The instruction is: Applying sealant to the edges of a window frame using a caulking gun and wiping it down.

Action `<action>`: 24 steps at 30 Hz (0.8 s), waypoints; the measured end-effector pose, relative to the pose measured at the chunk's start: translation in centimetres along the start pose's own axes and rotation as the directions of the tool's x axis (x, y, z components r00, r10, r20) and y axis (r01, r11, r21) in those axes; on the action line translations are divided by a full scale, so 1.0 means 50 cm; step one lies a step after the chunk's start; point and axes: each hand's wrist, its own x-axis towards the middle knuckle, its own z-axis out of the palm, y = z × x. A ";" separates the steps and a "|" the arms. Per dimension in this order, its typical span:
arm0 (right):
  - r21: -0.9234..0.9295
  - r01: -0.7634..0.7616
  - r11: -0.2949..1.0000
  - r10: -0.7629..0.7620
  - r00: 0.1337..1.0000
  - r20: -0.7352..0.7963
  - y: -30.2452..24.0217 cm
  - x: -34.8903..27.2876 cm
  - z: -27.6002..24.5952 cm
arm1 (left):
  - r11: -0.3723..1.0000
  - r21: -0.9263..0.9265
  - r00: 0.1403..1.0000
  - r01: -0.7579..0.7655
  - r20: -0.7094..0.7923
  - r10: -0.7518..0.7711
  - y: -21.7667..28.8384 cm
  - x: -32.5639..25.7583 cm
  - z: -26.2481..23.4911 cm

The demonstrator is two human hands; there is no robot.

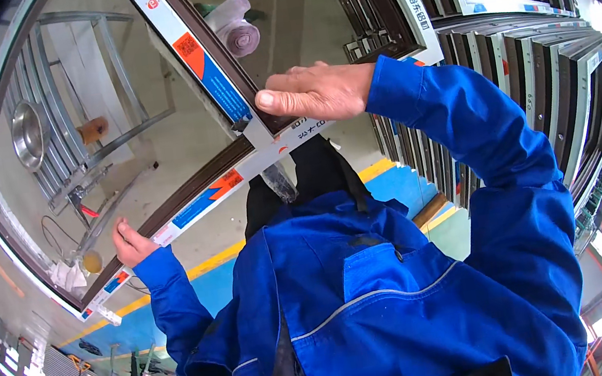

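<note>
A large dark brown window frame (192, 209), faced with white film bearing blue and orange print, lies in front of me. A crossbar (199, 56) meets its near bar in a T joint. My left hand (133, 244) is closed around the near bar toward its left end; part of the fingers is hidden. My right hand (320, 91) rests palm down over the frame just right of the joint, its fingers stretched out and thumb pointing left. Beside that thumb, a small black piece (241, 124) sits at the joint. A greyish translucent strip (280, 183) hangs below the joint, against my dark clothing.
Through the frame show a metal bowl (30, 135), a grey metal rack (116, 69), a roll of pinkish wrap (243, 38) and crumpled white paper (67, 276). Many frames (531, 71) stand stacked on the right. Blue floor with a yellow stripe (207, 259) runs beneath.
</note>
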 end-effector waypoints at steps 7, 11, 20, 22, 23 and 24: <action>-0.278 0.215 0.936 -0.217 0.976 0.023 0.010 0.002 0.027 | 1.000 0.016 1.000 -0.005 -0.024 0.006 -0.016 0.006 -0.001; -0.317 0.247 0.916 -0.253 0.967 0.025 0.017 0.006 0.043 | 0.999 0.048 1.000 -0.006 -0.023 0.007 -0.023 0.005 -0.001; -0.594 0.294 0.749 -0.351 0.936 0.021 0.026 -0.001 0.049 | 0.999 0.029 0.996 -0.031 -0.077 0.033 -0.011 0.002 0.004; -0.630 0.294 0.719 -0.343 0.938 0.047 0.032 -0.009 0.045 | 0.999 0.020 0.997 -0.027 -0.076 0.028 -0.007 0.002 0.005; -0.580 0.309 0.754 -0.383 0.924 -0.006 0.035 -0.013 0.045 | 1.000 0.020 0.997 -0.023 -0.072 0.024 -0.005 0.001 0.005; -0.525 0.327 0.786 -0.419 0.906 -0.062 0.037 -0.013 0.045 | 1.000 -0.007 0.998 -0.013 -0.054 0.013 -0.003 0.000 0.004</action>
